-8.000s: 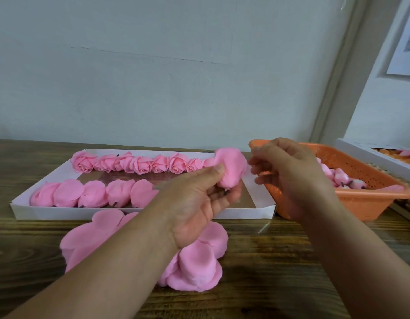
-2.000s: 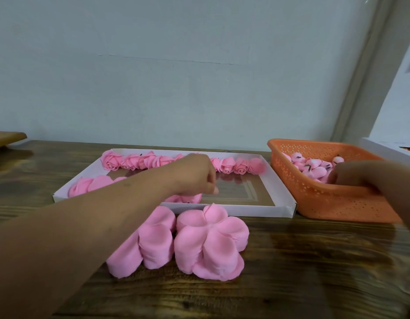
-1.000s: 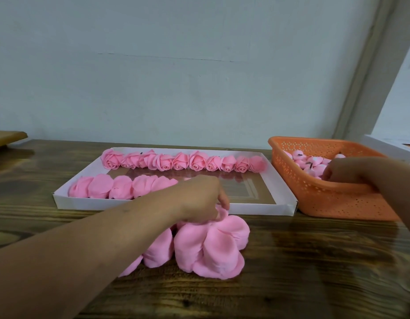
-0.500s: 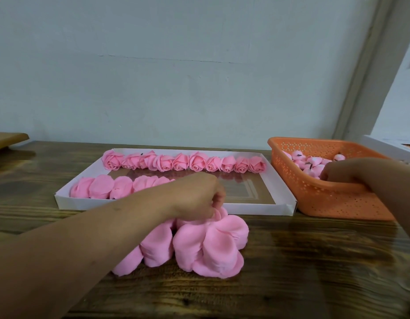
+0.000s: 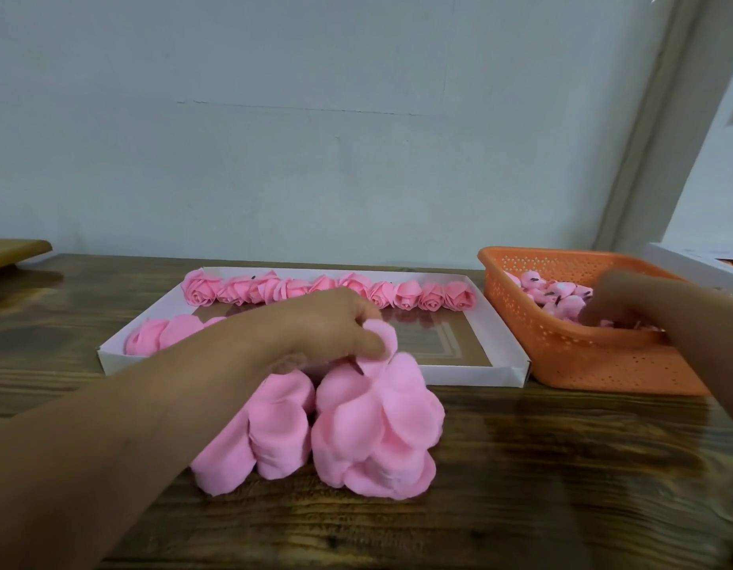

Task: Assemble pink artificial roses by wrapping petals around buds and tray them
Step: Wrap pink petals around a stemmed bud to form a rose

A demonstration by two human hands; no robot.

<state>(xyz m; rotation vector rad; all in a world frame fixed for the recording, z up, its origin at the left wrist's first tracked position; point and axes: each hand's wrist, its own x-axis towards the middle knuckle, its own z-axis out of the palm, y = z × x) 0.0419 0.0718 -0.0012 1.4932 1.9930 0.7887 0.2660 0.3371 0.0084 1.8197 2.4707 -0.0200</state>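
One petal lifts, pinched by the left hand; peel slowly so neighbours stay stacked. Right hand reaches among buds; grip unclear.

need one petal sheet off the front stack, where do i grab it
Pinch the raised far edge of the top petal sheet, coming from above, as the left hand does. The lobes curl up there, free of the petal stack beneath.
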